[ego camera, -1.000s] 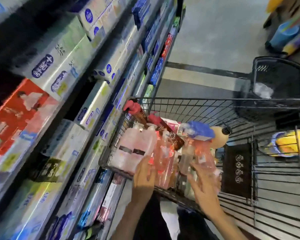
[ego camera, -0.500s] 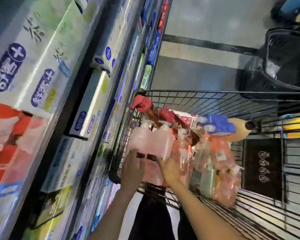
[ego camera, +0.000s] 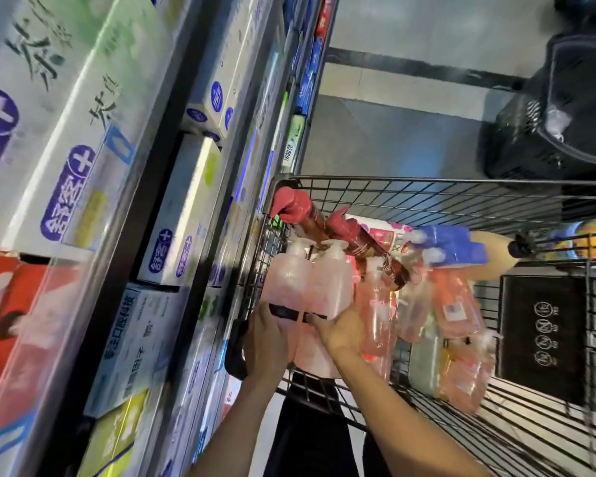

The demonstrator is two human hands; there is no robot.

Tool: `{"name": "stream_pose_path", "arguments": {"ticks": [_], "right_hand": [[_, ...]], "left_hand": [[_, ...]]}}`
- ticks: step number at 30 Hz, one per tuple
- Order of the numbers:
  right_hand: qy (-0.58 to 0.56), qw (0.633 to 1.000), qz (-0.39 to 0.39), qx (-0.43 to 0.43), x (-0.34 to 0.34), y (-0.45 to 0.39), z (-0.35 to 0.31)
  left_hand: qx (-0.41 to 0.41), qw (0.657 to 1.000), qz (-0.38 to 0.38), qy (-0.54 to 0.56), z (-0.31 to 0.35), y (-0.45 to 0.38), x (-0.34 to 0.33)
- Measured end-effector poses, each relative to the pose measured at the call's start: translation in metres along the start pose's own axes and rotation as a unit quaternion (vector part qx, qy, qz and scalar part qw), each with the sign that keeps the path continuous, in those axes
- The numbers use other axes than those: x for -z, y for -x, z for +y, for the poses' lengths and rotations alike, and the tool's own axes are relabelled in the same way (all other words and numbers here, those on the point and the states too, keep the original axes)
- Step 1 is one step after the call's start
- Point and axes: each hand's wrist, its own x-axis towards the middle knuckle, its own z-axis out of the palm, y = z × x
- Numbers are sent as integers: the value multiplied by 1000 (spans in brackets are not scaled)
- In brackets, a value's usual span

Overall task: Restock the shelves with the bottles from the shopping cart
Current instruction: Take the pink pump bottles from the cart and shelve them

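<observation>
Two pale pink plastic pump bottles (ego camera: 310, 297), joined by a dark band across their middles, sit at the near left corner of the black wire shopping cart (ego camera: 427, 197) with both hands clasped on them. The left hand (ego camera: 267, 339) comes up from the bottom edge on a bare forearm and wraps the left bottle's lower part, fingers curled round its side. The right hand (ego camera: 341, 330) reaches in diagonally from the lower right and grips the right bottle, its thumb across the dark band (its fingers lie behind the bottle, out of sight). Just right of the pair lie clear orange-pink plastic bottles (ego camera: 458, 311), and beyond them two dark red spray bottles (ego camera: 327, 232) lean on the cart's far left corner beside a blue-topped bottle (ego camera: 451, 244). Left of the cart runs the grey metal shelving (ego camera: 200, 108), packed with white and green toothpaste boxes (ego camera: 83, 108). Farther off stands a black basket (ego camera: 558, 125) on the grey floor.
</observation>
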Motion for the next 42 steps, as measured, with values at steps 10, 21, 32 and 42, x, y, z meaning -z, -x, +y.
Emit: {"name": "stream_pose_path", "arguments": {"ticks": [10, 21, 32, 42], "right_hand": [[-263, 952, -130, 87, 100, 15, 33], [-329, 920, -199, 68, 118, 12, 41], [-352, 908, -219, 53, 121, 10, 50], [-362, 889, -243, 143, 156, 10, 49]], "left_hand": [[106, 994, 13, -33, 42, -14, -13], [142, 987, -23, 66, 33, -36, -17], [149, 960, -94, 218, 28, -41, -15], [33, 836, -185, 516, 52, 19, 44]]}}
